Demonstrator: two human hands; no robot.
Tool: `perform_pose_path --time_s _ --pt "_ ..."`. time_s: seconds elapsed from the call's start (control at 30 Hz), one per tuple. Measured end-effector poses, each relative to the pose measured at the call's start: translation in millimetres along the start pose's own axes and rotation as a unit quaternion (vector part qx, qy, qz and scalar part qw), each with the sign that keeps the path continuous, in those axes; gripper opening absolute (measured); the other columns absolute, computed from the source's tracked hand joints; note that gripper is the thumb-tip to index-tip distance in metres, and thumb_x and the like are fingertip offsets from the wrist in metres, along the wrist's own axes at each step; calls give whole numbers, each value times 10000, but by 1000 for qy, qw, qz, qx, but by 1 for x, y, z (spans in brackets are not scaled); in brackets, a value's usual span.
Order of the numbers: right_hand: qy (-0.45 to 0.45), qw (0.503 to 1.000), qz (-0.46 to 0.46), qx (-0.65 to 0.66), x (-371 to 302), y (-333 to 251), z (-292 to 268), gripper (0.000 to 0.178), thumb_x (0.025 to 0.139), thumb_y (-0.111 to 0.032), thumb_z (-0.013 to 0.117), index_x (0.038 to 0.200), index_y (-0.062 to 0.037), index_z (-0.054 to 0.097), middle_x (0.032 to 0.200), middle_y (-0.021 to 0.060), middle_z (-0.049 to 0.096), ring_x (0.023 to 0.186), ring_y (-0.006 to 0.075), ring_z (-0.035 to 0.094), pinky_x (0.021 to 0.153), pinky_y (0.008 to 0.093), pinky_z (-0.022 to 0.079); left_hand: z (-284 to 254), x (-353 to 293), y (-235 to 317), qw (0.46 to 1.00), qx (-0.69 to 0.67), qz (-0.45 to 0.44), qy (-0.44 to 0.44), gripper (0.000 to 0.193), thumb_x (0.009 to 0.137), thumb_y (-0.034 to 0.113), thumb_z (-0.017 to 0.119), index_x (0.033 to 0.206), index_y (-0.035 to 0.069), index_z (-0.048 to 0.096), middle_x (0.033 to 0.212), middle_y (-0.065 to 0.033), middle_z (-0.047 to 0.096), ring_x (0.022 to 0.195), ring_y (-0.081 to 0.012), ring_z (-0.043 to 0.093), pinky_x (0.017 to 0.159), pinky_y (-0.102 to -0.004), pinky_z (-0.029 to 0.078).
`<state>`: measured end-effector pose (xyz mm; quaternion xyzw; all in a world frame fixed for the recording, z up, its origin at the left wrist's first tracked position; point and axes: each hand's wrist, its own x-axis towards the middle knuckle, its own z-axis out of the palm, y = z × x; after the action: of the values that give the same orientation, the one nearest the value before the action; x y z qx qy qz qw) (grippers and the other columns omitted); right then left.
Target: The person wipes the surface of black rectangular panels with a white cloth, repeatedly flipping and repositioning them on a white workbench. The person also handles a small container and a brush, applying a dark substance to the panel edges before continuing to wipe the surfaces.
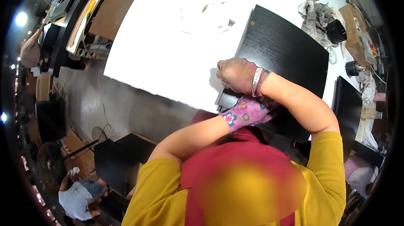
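A black wood-grain board lies on a white-topped table. My right hand, in a thin stained glove with a silver band at the wrist, is curled closed over the board's left near edge. What its fingers hold, if anything, is hidden. Below it, my left hand reaches across under the right forearm, beside the board's near edge. A pink flowered cuff or glove covers it, and its fingers are mostly out of sight in shadow, so their grip does not show.
Beyond the board lie a dirty grey rag, a black round container and a cardboard box. Another black panel stands at the right. A seated person is at lower left, near a black fan; another person works far left.
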<state>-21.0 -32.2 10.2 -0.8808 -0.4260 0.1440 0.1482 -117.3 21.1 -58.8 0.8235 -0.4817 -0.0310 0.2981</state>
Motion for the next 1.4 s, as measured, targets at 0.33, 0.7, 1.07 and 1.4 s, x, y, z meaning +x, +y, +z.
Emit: perform_pose_path --time_s 0.33,0.7,1.07,1.4 --pt "93 989 111 -18 15 152 -52 112 785 -132 610 864 -60 643 943 150 610 890 347 611 806 426 497 -15 18 1 999 -14 20 43 461 818 303 630 1248 141 587 1323 -83 541 1241 -255 506 976 -406 423" --pt "238 938 249 -45 15 208 -86 314 777 -70 674 1090 -66 654 1061 112 620 957 296 623 851 370 497 -18 16 -2 999 -34 12 15 472 868 286 598 1297 100 542 1391 -114 484 1289 -285 458 1007 -423 390" --pt "171 978 101 -68 2 150 1 199 822 -162 684 1018 -134 681 917 71 654 828 243 619 762 362 481 -18 15 -2 997 -68 28 10 490 898 306 574 1327 79 508 1408 -142 462 1314 -307 428 1021 -432 369" --pt "129 981 111 -98 15 132 -33 145 857 -253 650 886 -112 667 879 84 640 788 248 583 711 367 454 -14 13 -3 997 -73 14 21 485 894 309 580 1324 95 513 1409 -123 466 1318 -296 426 1014 -429 376"
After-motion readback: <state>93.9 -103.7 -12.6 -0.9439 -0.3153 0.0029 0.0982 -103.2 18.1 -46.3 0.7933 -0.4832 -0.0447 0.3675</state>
